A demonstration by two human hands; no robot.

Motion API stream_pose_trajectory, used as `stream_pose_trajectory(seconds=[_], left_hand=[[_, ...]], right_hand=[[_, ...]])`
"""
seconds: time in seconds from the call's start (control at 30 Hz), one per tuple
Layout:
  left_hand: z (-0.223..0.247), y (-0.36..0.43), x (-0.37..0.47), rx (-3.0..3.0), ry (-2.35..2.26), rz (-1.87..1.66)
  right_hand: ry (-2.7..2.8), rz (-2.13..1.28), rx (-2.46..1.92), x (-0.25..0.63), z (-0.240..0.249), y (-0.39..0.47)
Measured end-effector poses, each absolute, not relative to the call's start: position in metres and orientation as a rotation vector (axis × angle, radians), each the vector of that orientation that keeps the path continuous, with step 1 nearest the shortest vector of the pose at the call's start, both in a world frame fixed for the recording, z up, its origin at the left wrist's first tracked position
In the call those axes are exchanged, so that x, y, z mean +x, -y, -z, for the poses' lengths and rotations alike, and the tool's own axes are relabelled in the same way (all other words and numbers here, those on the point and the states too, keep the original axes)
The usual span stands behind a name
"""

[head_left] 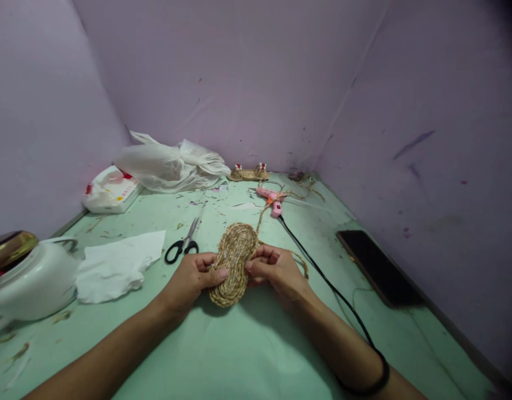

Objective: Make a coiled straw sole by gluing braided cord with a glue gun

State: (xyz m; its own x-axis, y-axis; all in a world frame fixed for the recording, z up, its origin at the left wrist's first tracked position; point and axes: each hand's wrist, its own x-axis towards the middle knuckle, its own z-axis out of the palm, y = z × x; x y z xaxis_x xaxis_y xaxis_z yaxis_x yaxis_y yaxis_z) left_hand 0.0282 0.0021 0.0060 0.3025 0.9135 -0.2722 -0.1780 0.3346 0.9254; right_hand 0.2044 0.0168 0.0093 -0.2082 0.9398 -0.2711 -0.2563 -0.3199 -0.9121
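A coiled, braided straw sole (234,255), narrower at its middle, is held up a little above the green table. My left hand (197,278) is closed on its left edge, thumb on top. My right hand (276,272) pinches the right edge, where the straw cord (261,219) leaves the sole and runs back towards a pink glue gun (276,201). More of the cord loops behind my right hand. Black-handled scissors (184,244) lie just beyond my left hand.
A crumpled white paper (120,264) and a white pot (39,283) are at left. A tissue pack (114,191), plastic bag (172,164) and finished straw piece (248,175) stand at the back. A phone (378,266) and black cable (322,272) lie at right.
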Motion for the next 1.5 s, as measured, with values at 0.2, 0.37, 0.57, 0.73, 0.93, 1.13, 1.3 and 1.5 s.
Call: stream_pose_trajectory(seconds=[0.2,0.37,0.57,0.73,0.93,1.13,1.3,1.5], left_hand=[[-0.006,-0.002,0.028,0.969,-0.985,-0.881],[-0.004,-0.003,0.028,0.98,-0.985,-0.878],[-0.004,-0.001,0.028,0.991,-0.973,-0.855],[-0.004,-0.001,0.029,0.997,-0.973,-0.848],[-0.002,-0.004,0.028,0.968,-0.97,-0.839],[-0.002,-0.003,0.029,0.958,-0.96,-0.839],[-0.002,-0.002,0.029,0.974,-0.963,-0.841],[-0.002,-0.003,0.03,0.977,-0.949,-0.836]], right_hand=[[0.968,-1.664,-1.156,0.203,-0.01,-0.017],[0.992,-1.675,-1.154,0.203,-0.005,-0.018],[1.034,-1.711,-1.16,0.202,-0.004,-0.018],[1.052,-1.717,-1.163,0.201,-0.01,-0.015],[1.062,-1.719,-1.146,0.202,-0.003,-0.017],[1.062,-1.716,-1.15,0.202,-0.001,-0.016],[1.056,-1.707,-1.176,0.2,-0.008,-0.015],[1.044,-1.69,-1.2,0.198,-0.01,-0.015]])
